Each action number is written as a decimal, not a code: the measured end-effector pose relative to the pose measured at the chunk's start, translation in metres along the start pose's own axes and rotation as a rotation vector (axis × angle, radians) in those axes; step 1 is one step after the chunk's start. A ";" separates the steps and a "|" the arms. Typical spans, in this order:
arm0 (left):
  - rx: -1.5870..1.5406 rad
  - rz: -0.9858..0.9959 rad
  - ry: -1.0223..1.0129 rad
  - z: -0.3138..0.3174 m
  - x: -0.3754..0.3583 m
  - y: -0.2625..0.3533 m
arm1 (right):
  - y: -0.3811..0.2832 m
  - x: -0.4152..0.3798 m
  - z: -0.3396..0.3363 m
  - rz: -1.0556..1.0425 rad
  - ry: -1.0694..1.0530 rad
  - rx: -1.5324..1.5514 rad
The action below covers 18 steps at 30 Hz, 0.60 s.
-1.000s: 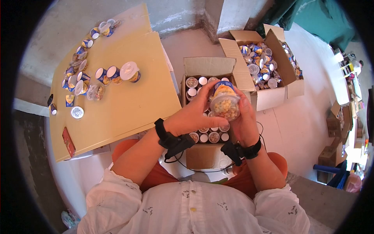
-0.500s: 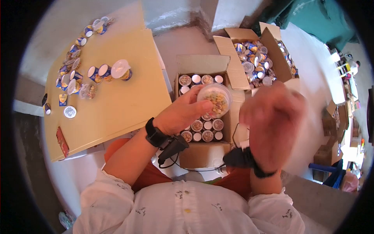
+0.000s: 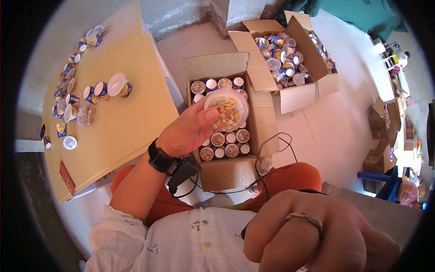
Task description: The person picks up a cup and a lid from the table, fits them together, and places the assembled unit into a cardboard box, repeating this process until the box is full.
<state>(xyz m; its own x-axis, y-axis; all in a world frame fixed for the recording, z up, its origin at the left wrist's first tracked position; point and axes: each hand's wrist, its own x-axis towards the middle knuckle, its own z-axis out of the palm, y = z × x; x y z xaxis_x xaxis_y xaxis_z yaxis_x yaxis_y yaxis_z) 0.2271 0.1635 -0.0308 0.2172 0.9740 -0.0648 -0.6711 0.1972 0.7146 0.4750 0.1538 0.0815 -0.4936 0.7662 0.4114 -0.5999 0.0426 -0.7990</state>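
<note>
The left hand (image 3: 188,129) is closed around a clear cup (image 3: 229,114), and its thumb lies on the near face of the cup. Through the plastic I can see a mix of small yellow and pale pieces. The cup is over the packed box (image 3: 228,174) — it hides a part of what stands inside. In this box there are rows of small tubs (image 3: 231,150), some with clear tops and some with white tops.

The right hand (image 3: 317,235) is well apart from the packed box, on its near right side, and very close to the camera. Its fingers are bent, and a ring (image 3: 304,219) is on one of them. Whether it holds something — this I cannot tell.

To the left of the packed box is a yellow table (image 3: 140,122). On it stand and lie many blue cups (image 3: 100,89), a silver disc (image 3: 70,143) and a flat red thing (image 3: 67,178). Behind the packed box, to its right, is a second box (image 3: 297,98), filled with a loose heap of similar cups.
</note>
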 end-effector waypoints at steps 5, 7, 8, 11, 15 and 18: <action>-0.014 0.007 -0.006 -0.006 0.004 -0.003 | -0.020 -0.030 -0.011 -0.010 -0.040 0.004; -0.019 0.009 0.001 -0.006 0.005 -0.003 | -0.006 -0.026 0.004 -0.012 -0.047 0.002; -0.026 -0.002 0.002 -0.007 0.005 -0.003 | -0.031 -0.027 -0.033 -0.013 -0.048 -0.001; -0.034 -0.018 -0.006 -0.009 0.006 -0.004 | -0.035 -0.032 -0.037 -0.020 -0.054 -0.010; -0.024 -0.005 -0.007 -0.008 0.005 -0.002 | -0.035 -0.027 -0.043 -0.031 -0.084 -0.013; -0.018 -0.004 0.019 -0.009 0.004 -0.002 | -0.009 -0.021 -0.009 -0.038 -0.104 -0.018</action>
<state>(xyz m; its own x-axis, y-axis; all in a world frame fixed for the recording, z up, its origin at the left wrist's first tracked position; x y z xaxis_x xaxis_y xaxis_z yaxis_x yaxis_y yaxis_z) 0.2231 0.1682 -0.0391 0.2065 0.9750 -0.0815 -0.6827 0.2033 0.7019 0.4967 0.1433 0.0762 -0.5340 0.6930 0.4844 -0.6088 0.0825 -0.7890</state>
